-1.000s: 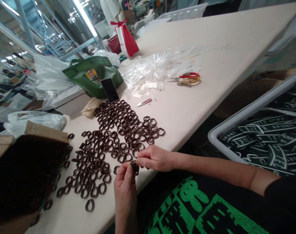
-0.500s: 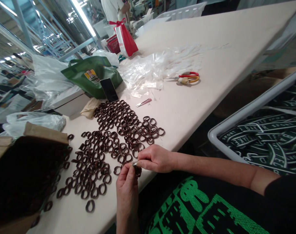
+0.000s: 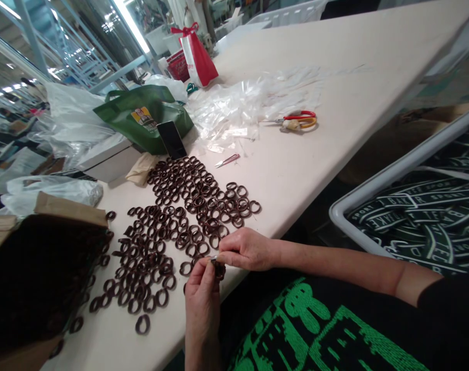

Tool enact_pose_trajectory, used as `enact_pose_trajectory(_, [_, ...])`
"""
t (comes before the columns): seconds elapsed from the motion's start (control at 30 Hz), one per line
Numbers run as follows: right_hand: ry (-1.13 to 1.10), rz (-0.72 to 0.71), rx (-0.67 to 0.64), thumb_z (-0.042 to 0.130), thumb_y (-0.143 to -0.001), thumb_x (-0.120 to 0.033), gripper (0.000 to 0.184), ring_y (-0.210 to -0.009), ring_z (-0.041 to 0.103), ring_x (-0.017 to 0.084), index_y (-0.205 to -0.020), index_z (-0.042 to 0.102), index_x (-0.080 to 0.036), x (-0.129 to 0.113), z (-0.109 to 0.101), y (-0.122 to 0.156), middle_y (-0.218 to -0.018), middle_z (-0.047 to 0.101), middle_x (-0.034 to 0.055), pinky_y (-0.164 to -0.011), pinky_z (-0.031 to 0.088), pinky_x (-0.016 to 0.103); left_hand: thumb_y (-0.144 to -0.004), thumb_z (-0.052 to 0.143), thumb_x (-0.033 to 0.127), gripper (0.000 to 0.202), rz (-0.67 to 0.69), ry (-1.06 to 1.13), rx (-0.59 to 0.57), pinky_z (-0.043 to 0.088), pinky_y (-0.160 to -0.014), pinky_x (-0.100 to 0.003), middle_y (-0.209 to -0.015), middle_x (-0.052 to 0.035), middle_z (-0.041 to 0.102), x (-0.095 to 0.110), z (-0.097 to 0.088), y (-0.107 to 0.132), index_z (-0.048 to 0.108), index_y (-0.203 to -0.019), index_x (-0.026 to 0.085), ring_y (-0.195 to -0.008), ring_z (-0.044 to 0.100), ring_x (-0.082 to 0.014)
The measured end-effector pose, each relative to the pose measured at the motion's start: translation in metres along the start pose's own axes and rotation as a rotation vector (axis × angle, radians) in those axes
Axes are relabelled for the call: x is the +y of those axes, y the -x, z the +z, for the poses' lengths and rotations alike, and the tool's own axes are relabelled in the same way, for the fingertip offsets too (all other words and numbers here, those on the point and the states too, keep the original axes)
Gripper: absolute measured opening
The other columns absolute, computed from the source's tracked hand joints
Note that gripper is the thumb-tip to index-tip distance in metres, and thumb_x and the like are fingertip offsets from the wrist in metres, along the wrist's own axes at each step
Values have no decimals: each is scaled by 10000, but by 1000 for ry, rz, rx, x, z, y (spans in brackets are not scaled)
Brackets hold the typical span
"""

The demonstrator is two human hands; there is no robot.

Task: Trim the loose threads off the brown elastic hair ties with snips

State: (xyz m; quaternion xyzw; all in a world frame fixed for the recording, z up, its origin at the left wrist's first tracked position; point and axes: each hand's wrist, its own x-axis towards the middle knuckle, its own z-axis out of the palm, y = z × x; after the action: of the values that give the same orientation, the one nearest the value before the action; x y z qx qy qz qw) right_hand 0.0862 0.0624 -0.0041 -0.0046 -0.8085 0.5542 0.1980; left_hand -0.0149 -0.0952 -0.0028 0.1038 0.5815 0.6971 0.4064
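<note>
At the table's near edge, my left hand [image 3: 202, 283] pinches a dark brown fabric loop [image 3: 219, 271] between thumb and fingers. Right against it, my right hand [image 3: 247, 251] is closed with the thumb pressed on the fingers. A small shiny tip shows where the two hands meet; the rest of what the right hand holds is hidden. Just beyond the hands lies a spread pile of similar dark brown loops [image 3: 198, 203], and one loop [image 3: 142, 324] lies apart at the front.
A box [image 3: 70, 211] lies open at left. Beyond the pile are a phone [image 3: 171, 140], a green bag [image 3: 141, 116], small snips [image 3: 227, 161], clear plastic bags [image 3: 227, 113] and red-and-yellow-handled scissors [image 3: 299, 120]. At right stands a white-rimmed bin [image 3: 337, 214] of printed straps.
The view has shifted slightly. Both hands stay together in nearly the same place, with small finger movement at the loop. The person in white at the back has mostly left the view.
</note>
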Motion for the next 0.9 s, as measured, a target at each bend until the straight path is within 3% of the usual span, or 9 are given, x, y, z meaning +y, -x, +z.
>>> enact_pose_trajectory(0.27, [-4, 62, 37, 438, -978, -392, 381, -589, 428, 82, -694, 512, -149, 1, -3, 2, -643, 480, -22, -578, 322, 201, -679, 857, 391, 281, 53, 31, 72, 523, -717, -217, -758, -33, 685, 2, 3, -3, 721, -753, 155, -706, 615, -114])
enact_pose_trajectory(0.47, [78, 38, 18, 481, -974, -392, 350, -656, 492, 108, -766, 600, -137, -3, -2, 3, -726, 580, 21, -623, 366, 213, -690, 850, 377, 263, 53, 58, 56, 520, -691, -210, -746, -22, 685, 0, 3, -4, 730, -792, 166, -679, 613, -107])
enact_pose_trajectory(0.9, [97, 43, -12, 478, -969, -378, 349, -647, 504, 102, -763, 613, -132, -4, -3, 1, -715, 594, 21, -615, 369, 202, -695, 848, 375, 254, 39, 93, 50, 513, -697, -199, -757, -18, 693, -5, 4, -6, 729, -792, 174, -682, 615, -99])
